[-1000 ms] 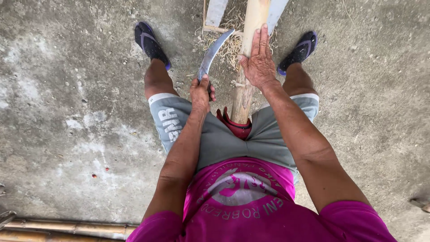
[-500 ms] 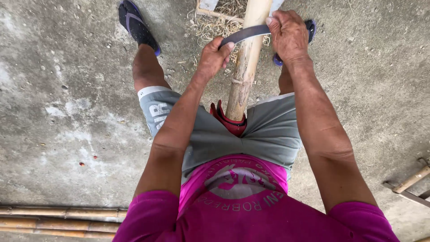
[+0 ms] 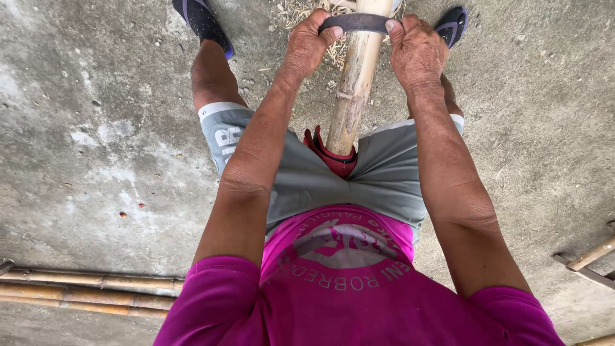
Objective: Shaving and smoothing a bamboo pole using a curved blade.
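Bamboo pole, pale tan and jointed (image 3: pixel 351 90), runs up between the person's legs, its near end against red cloth (image 3: pixel 333 157) at the grey shorts. Dark curved metal blade (image 3: pixel 356 22) lies crosswise on the pole; left hand (image 3: pixel 307 45) and right hand (image 3: pixel 416 54) each closed around one end. Concrete floor (image 3: pixel 96 128) below, more bamboo poles (image 3: pixel 90 288) at left.

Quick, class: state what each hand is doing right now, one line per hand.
Left hand: closed on one end of the curved blade lying across the bamboo pole.
Right hand: closed on the blade's other end.
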